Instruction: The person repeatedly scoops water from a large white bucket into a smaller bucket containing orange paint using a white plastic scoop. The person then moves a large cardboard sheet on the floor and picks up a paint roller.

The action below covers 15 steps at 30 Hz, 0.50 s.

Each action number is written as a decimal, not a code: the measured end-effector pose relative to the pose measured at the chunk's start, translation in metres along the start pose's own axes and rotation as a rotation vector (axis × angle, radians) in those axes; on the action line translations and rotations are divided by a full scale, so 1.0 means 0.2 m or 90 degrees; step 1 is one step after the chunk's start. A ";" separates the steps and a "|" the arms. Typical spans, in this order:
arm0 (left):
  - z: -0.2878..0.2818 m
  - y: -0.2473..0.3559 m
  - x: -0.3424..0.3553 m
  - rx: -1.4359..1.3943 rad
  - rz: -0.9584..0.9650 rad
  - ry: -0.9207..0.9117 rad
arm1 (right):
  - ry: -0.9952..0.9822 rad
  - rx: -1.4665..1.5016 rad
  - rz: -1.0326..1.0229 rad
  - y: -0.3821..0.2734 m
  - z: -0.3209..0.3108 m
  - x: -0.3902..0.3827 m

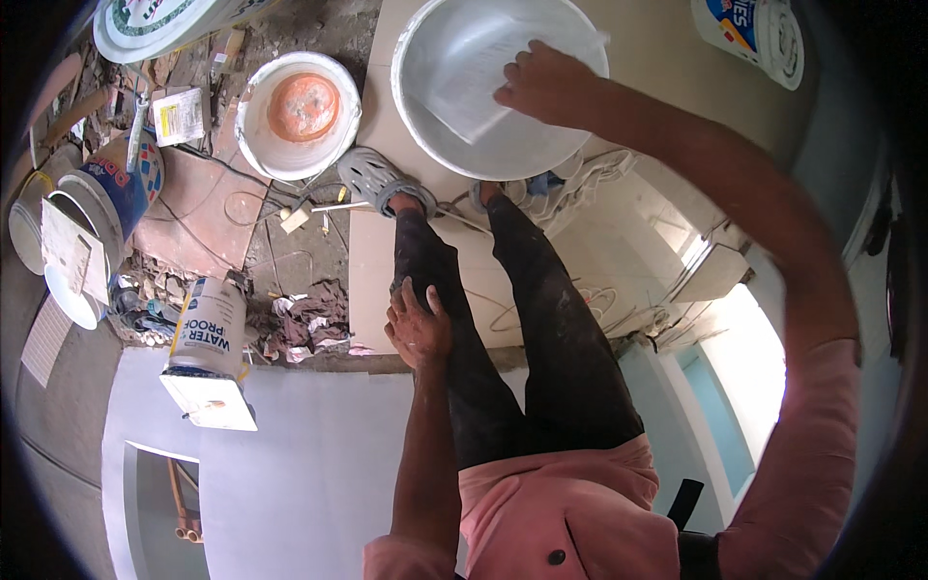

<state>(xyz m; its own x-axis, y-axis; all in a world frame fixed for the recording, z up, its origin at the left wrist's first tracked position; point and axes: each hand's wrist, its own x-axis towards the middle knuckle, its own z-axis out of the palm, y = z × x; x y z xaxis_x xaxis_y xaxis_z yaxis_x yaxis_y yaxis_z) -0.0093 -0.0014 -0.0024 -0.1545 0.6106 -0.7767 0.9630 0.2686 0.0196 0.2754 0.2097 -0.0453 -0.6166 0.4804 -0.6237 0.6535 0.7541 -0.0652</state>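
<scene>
My right hand (551, 85) reaches over a large white basin (404, 114) at the top middle. Its fingers are curled closed on a pale, flat, sheet-like thing (471, 118), blurred and partly hidden under the hand. I cannot tell its exact kind. One blurred corner of it shows near the basin's right rim. On my left knee rests my left hand (419, 324), fingers apart and holding nothing. Whitish marks show on its back. Left of the basin stands a smaller white bucket (249, 145) with an orange, white-smeared round inside (303, 106).
Paint buckets (143, 174) crowd the left, and a white one (208, 324) stands lower down. Crumpled cloth (314, 324) lies by the wall. Cables (590, 184) tangle beside my right foot. Another bucket (759, 39) is at the upper right. Rubble edges the pale tiles.
</scene>
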 end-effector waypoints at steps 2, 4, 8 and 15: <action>-0.01 0.01 0.00 -0.002 0.005 0.005 | 0.028 -0.126 -0.072 0.04 -0.13 -0.10; -0.01 0.02 0.00 0.002 0.008 0.005 | 0.057 -0.215 -0.136 0.07 -0.22 -0.18; -0.01 0.01 -0.01 -0.006 0.008 0.008 | 0.195 -0.188 -0.116 0.09 -0.15 -0.14; -0.02 0.03 0.00 -0.005 -0.009 -0.008 | 0.199 -0.099 0.053 0.01 0.22 0.05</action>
<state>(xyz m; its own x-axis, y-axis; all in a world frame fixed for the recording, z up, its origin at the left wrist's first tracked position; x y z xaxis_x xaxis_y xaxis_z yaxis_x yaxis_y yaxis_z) -0.0046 0.0027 -0.0003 -0.1650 0.5972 -0.7850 0.9592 0.2825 0.0134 0.2895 0.1955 -0.0850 -0.6844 0.6386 -0.3518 0.6471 0.7543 0.1106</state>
